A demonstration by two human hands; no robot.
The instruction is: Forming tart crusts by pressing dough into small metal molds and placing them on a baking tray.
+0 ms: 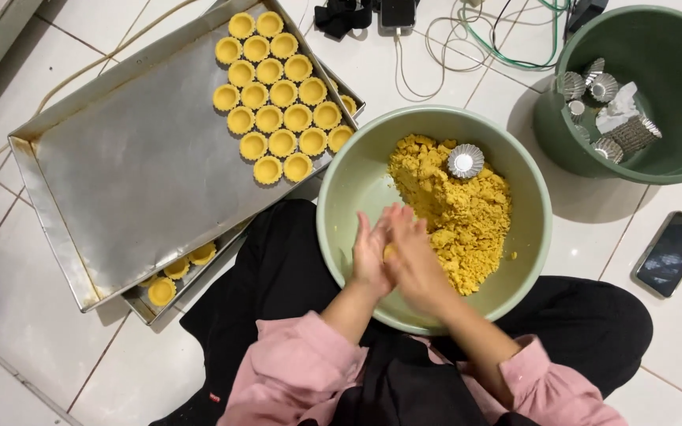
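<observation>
Over the green bowl (341, 197), both hands (395, 252) press, apparently, a dough lump (389, 252) between flat palms.

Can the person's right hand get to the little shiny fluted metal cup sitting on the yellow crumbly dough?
Probably yes. The little shiny fluted metal cup lies uncovered on top of the yellow crumbly dough in the same pale green bowl where the right hand is. Only open dough lies between, though that hand is pressed against the left hand.
</observation>
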